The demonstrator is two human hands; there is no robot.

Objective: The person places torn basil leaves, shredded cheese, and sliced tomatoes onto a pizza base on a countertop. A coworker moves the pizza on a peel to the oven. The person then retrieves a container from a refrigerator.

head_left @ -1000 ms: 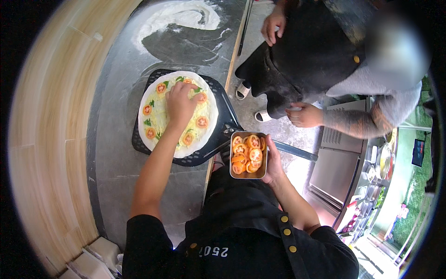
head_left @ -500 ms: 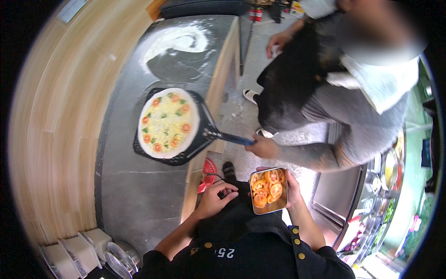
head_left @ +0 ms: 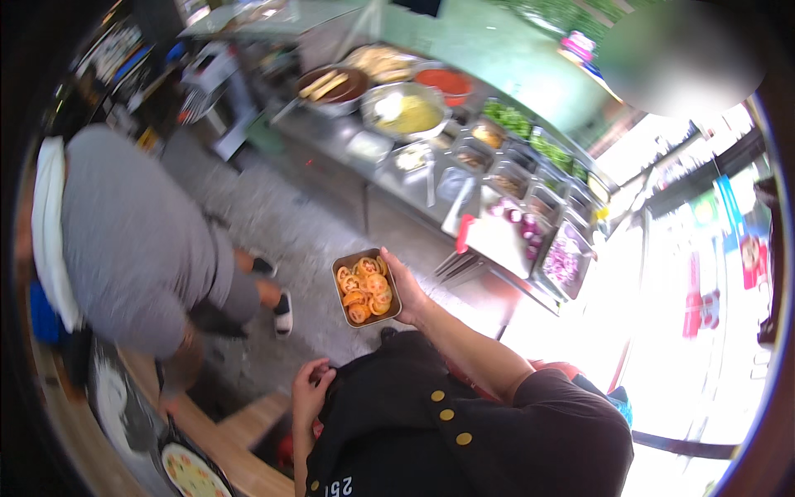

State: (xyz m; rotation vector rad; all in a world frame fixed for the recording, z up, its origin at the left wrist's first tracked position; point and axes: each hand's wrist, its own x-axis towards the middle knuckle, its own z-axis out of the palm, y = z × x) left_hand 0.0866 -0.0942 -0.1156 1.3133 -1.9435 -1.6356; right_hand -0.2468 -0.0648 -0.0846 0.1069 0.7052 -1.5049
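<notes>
My right hand [head_left: 406, 290] grips a small rectangular metal container [head_left: 398, 313] by its right side, with the thumb along the rim. Orange-red tomato slices [head_left: 364, 286] lie overlapping inside it. The container is held out in front of my black apron, above the floor. Lower down and to the left, my left hand [head_left: 308, 391] hangs beside the apron with its fingers loosely curled; nothing shows in them. At the lower left, part of a pizza [head_left: 189, 474] topped with tomato slices sits on a dark peel [head_left: 171, 432].
A person in grey [head_left: 141, 240] bends over at the left, near the floured counter [head_left: 108, 389]. Ahead and to the right runs a steel counter [head_left: 397, 195] with bowls, bins of toppings, a white cutting board [head_left: 503, 240] and chopped red onion [head_left: 565, 258]. A bright doorway is at the right.
My view has swung right, away from the pizza counter toward the steel counter. The container stays in my right hand. The other person and the pizza now appear at the left and lower left.
</notes>
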